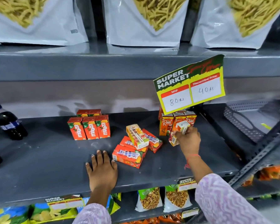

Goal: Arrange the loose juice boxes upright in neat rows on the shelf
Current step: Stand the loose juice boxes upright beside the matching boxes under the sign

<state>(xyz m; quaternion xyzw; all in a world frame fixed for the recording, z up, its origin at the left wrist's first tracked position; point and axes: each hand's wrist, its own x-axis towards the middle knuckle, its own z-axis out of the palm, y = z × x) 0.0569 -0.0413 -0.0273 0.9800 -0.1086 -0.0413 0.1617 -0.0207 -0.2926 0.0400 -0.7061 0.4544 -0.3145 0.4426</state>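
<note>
Holding a tilted Real juice box (179, 132) in a closed grip, the right hand (188, 139) sits at the right end of the grey shelf (47, 156), just in front of the upright Real boxes (178, 122). The held box leans with its top toward the back, touching or nearly touching the standing row; three Real boxes show in that front row, and more stand behind them, partly hidden by the price sign (190, 84), so their count cannot be told.

The left hand (102, 170) lies flat on the shelf, palm down, fingers spread and holding nothing; its thumb side is just beside the nearest box of the loose pile (136, 145). That pile lies between the two hands: three orange Maaza boxes on their sides and one Real box resting tilted on top of them.

Well to the left of the pile stand the upright Maaza boxes (89, 129), three in the front row and two visible behind.

A cola bottle (8, 122) stands at the far left of the shelf. A grey perforated basket (242, 118) sits on the neighbouring shelf to the right.
</note>
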